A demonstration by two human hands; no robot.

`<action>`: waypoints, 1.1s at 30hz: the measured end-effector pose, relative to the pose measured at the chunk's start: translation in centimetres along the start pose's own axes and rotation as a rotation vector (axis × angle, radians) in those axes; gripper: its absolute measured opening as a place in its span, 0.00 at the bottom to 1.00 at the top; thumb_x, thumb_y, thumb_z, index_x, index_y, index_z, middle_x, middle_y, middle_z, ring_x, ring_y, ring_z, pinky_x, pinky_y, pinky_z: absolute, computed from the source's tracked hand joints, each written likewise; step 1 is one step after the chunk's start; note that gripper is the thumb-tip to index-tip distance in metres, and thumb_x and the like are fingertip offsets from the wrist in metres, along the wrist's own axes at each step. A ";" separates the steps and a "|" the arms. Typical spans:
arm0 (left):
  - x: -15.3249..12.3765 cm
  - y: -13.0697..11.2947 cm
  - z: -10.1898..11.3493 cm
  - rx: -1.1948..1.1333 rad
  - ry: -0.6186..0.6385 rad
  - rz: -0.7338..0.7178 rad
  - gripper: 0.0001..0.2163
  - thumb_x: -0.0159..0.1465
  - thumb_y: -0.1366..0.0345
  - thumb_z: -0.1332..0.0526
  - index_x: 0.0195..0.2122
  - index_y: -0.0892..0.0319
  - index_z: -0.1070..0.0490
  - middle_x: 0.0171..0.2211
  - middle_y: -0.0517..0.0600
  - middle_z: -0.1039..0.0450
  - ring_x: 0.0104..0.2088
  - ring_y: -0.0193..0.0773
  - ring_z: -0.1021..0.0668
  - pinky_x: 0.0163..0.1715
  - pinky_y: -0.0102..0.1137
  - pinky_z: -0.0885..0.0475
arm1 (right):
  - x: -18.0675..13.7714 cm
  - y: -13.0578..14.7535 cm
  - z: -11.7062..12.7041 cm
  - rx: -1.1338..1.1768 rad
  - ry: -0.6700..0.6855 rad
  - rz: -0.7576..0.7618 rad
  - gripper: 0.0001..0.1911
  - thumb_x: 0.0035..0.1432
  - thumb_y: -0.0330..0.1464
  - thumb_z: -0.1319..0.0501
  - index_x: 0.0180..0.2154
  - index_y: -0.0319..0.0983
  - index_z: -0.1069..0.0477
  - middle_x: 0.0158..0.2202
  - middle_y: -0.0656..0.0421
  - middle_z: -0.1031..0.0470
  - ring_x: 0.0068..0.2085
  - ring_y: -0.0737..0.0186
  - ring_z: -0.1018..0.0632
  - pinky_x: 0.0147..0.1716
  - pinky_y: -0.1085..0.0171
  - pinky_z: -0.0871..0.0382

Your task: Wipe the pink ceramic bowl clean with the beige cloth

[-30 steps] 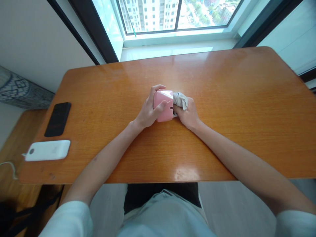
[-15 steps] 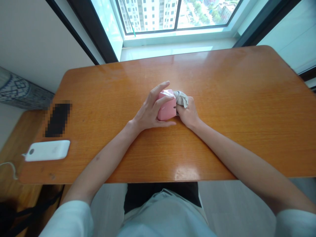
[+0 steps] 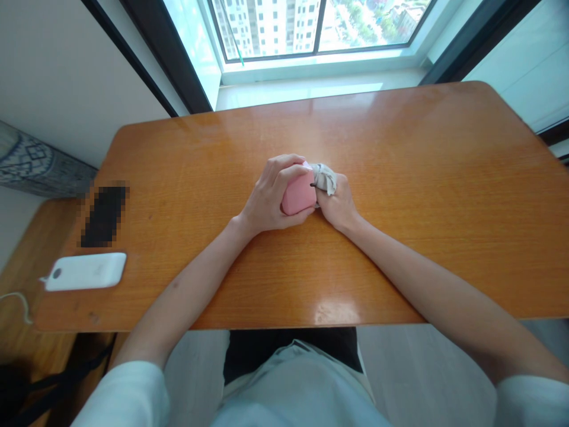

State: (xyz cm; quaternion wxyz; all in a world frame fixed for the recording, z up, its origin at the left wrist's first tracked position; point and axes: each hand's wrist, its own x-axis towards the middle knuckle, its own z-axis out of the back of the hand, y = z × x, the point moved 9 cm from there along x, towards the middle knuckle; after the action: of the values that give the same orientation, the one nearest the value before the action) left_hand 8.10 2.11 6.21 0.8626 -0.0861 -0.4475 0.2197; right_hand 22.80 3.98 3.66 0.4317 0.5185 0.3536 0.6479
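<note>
A small pink box-like object [image 3: 299, 196] with rounded corners and a dark slot on its right side is held above the middle of the table. My left hand [image 3: 274, 193] wraps round it from the left, thumb below and fingers over the top. On the right, my right hand [image 3: 338, 203] is closed on a bunched light grey cloth [image 3: 325, 179], which meets the right side of the pink object. The fingertips of my right hand are hidden behind the cloth and the object.
The brown wooden table [image 3: 422, 178] reaches back to a window sill [image 3: 302, 86]. At its left end lie a white rounded device [image 3: 86, 271] with a cable and a blurred-out black rectangle [image 3: 104, 216].
The fingers of my left hand, spread before, have closed round the pink object. The object has turned slightly. My right hand and the cloth have barely moved.
</note>
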 end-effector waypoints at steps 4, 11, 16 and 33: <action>0.1 -0.5 0.3 -0.003 -0.036 -0.037 0.35 0.66 0.47 0.27 0.70 0.45 0.40 0.64 0.58 0.29 0.64 0.57 0.23 0.64 0.57 0.23 | 0.0 0.2 0.0 0.012 0.001 0.002 0.15 0.65 0.44 0.34 0.30 0.44 0.29 0.29 0.62 0.28 0.31 0.62 0.32 0.36 0.59 0.35; 0.3 -0.6 0.4 -0.014 -0.045 -0.031 0.37 0.64 0.47 0.25 0.69 0.47 0.38 0.63 0.58 0.27 0.62 0.56 0.23 0.63 0.55 0.23 | -0.2 0.2 0.0 0.022 0.004 0.018 0.17 0.67 0.45 0.33 0.29 0.44 0.31 0.28 0.63 0.30 0.31 0.62 0.34 0.35 0.58 0.37; 0.4 -0.4 0.4 -0.046 -0.047 0.010 0.33 0.65 0.48 0.27 0.67 0.48 0.37 0.61 0.58 0.27 0.60 0.56 0.23 0.62 0.54 0.24 | -0.2 0.2 -0.1 0.029 0.007 0.000 0.17 0.66 0.45 0.33 0.30 0.44 0.30 0.29 0.63 0.29 0.31 0.62 0.33 0.35 0.58 0.36; 0.5 2.5 -0.1 -0.363 0.021 0.439 0.23 0.73 0.40 0.37 0.57 0.53 0.30 0.50 0.52 0.19 0.43 0.40 0.18 0.44 0.36 0.21 | -0.4 0.3 -0.2 -0.029 0.017 -0.023 0.13 0.61 0.38 0.33 0.28 0.43 0.32 0.26 0.64 0.32 0.30 0.64 0.34 0.33 0.60 0.38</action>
State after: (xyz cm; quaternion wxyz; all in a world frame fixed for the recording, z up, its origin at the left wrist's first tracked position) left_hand 7.73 4.56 5.66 0.7695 -0.3360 -0.4411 0.3167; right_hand 22.62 3.48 3.80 0.4435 0.5027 0.3539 0.6522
